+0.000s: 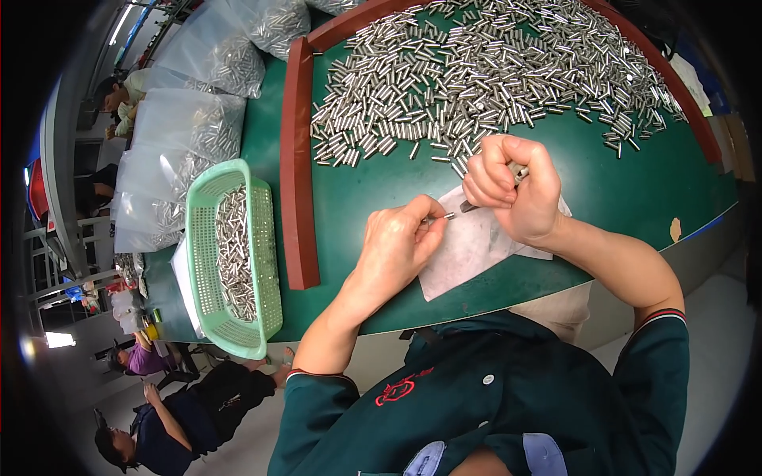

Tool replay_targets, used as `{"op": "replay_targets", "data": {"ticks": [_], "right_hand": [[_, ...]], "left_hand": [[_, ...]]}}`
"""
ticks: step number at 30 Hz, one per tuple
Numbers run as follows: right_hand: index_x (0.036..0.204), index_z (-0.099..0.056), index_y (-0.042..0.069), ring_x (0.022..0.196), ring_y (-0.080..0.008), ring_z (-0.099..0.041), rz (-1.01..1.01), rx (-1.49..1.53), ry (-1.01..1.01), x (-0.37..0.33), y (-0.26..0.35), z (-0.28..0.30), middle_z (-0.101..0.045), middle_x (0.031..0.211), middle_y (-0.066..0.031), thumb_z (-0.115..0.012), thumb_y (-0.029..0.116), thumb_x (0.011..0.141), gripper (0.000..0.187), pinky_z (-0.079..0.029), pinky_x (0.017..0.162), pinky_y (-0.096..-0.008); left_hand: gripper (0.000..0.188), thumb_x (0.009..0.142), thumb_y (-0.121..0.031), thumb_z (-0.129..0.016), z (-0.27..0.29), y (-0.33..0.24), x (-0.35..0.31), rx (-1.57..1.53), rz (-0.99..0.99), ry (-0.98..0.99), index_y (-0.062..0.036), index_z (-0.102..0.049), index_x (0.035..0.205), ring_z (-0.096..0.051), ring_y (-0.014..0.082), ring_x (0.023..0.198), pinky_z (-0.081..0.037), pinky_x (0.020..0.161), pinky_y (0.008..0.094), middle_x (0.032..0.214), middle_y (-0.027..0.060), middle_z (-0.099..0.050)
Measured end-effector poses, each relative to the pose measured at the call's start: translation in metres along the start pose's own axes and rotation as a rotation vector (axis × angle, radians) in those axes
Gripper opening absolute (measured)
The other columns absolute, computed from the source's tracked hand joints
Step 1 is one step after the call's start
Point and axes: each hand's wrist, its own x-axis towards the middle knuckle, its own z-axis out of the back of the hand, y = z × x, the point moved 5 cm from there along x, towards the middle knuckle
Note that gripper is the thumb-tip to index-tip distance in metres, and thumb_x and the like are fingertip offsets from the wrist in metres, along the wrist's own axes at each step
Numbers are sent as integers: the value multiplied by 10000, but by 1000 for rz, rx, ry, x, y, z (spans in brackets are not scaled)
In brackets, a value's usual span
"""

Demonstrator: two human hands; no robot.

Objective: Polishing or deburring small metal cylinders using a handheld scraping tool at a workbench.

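My left hand (401,242) pinches a small metal pin (450,215) between thumb and fingertips, its end pointing right. Close beside it, my right hand (514,189) is closed round a slim tool with a dark flat tip (467,206); the fingers hide most of it, so its exact kind does not show. The tip is a short way from the pin, and I cannot tell whether they touch. Below both hands a pale, smudged cloth (456,262) lies on the green table. Just beyond it spreads a large heap of loose metal pins (476,83).
Reddish-brown wooden strips (298,174) border the heap. A light green plastic basket (266,274) with pins in it stands left of the strip. Clear bags (214,123) of pins line the left side. The green table's near edge curves before me. Other people are at the far left.
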Motion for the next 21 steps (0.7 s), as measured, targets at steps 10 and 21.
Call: {"op": "replay_targets", "data": {"ticks": [10,21], "right_hand": [[507,-288,117,383,-84,-182,-50,-60,-29,-1,-7,-2,-254,411,29,-303,272,827,356,-189,417,-240],[510,-289,119,387,-82,-175,-57,-49,-18,-1,-8,-5,-252,416,31,-305,281,823,353,-189,424,-239]], "left_hand": [[79,711,-30,-606,-4,3,-1,-17,25,3,18,-542,715,-385,89,398,-337,404,247,469,41,-441],[80,708,-28,-608,-4,4,-1,-16,31,6,19,-543,707,-370,86,402,-330,403,243,466,34,-429]]}}
